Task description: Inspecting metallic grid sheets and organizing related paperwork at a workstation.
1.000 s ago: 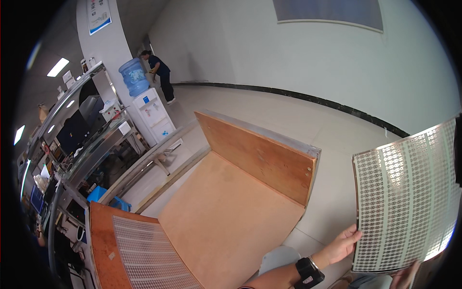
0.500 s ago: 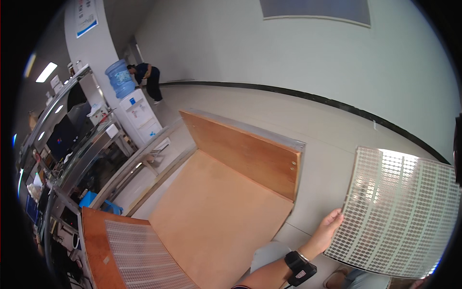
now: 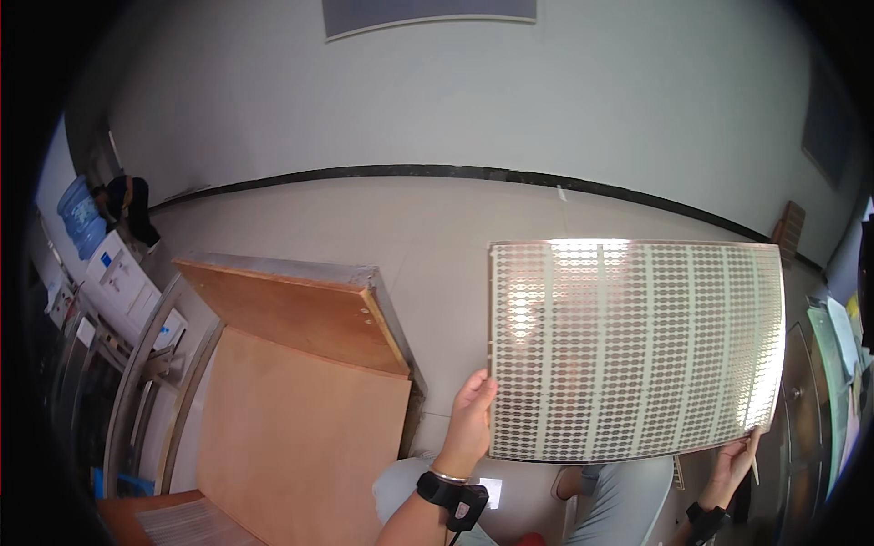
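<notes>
Sheet [image 3: 628, 355] of thin, shiny material, patterned with rows of small dark shapes and pale green stripes, was held up to the right of a wooden stand [image 3: 300, 409], apart from it and above the wearer's legs [image 3: 628, 500]. The left hand [image 3: 475, 396], between stand and sheet, gripped the sheet's left edge; the right hand [image 3: 736, 455], farther from the stand, pinched the lower right corner. Holding it only by its borders left the patterned face uncovered, and the wide grip probably kept something so thin from sagging. The face tilted toward the wearer, with bright glare along its top and right side.

The stand's raised back panel [image 3: 291, 305] rose along its far edge, perhaps to act as a stop. At the stand's near left corner, part of a second patterned sheet [image 3: 196, 523] lay on a reddish-brown board [image 3: 127, 523]. Beyond the stand, to its left, a person [image 3: 137, 214] bent beside a water dispenser [image 3: 123, 282].
</notes>
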{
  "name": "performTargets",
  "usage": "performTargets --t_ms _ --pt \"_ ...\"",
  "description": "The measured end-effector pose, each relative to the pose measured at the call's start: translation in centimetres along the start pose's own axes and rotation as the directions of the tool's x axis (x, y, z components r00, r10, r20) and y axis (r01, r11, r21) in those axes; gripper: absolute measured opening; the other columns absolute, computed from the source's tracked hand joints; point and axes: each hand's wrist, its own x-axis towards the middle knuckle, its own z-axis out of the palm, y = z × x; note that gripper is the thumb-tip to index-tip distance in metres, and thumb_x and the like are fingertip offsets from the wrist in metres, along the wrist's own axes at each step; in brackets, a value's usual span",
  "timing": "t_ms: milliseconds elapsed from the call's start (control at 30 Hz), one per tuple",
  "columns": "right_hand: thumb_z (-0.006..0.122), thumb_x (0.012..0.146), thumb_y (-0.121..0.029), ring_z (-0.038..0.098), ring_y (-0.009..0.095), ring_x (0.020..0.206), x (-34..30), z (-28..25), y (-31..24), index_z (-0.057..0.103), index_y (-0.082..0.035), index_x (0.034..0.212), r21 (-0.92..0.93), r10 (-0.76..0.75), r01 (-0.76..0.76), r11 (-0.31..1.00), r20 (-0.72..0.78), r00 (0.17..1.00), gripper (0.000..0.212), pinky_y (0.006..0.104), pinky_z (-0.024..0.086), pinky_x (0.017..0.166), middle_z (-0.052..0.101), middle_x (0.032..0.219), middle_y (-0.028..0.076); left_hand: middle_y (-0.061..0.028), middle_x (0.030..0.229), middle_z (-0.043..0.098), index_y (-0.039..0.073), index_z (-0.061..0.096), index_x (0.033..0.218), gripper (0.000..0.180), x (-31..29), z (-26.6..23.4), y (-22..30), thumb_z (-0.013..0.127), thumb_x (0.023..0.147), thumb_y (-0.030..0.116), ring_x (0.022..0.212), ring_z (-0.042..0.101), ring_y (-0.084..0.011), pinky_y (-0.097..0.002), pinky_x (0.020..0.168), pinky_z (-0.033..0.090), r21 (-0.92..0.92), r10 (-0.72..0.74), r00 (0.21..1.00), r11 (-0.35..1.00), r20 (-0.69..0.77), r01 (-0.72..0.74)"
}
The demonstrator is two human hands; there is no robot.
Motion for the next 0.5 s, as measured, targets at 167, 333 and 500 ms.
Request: performTargets --t_ms 167,333,500 --pt "0.047 0.097 -0.020 0.058 0.018 0.106 -0.7 1.5 -0.1 0.051 0.003 0.119 0.049 0.002 0.002 0.999 -0.077 0.997 0.032 0.0321 0.046 0.094 0.059 0.119 0.013 -0.0102 0.109 0.061 -0.002 0.051 0.115 0.023 -0.5 1.1 0.5 0.043 0.095 0.007 0.100 0.057 -0.0145 -0.0280 0.091 0.043 0.013 -0.001 1.000 1.000 0.023 0.001" --pt "0.047 0.096 -0.017 0.056 0.020 0.109 -1.7 3.7 0.4 0.052 -0.003 0.116 0.050 -0.016 0.023 0.999 -0.136 0.991 0.025 0.0365 0.047 0.094 0.058 0.120 0.009 -0.0088 0.104 0.062 -0.001 0.053 0.110 0.021 -0.6 1.1 0.4 0.045 0.096 0.011 0.095 0.059 -0.0142 -0.0275 0.087 0.045 0.025 0.043 0.998 0.999 -0.043 -0.042" --pt "0.045 0.097 -0.016 0.055 0.021 0.112 -2.2 6.0 0.3 0.048 -0.003 0.123 0.029 -0.033 0.037 0.999 -0.130 0.991 0.030 0.0361 0.047 0.094 0.056 0.123 0.009 -0.0070 0.098 0.063 0.001 0.056 0.100 0.018 -0.1 1.1 -0.3 0.048 0.096 0.016 0.089 0.059 -0.0129 -0.0271 0.081 0.047 0.016 0.099 0.988 0.995 -0.122 -0.097"
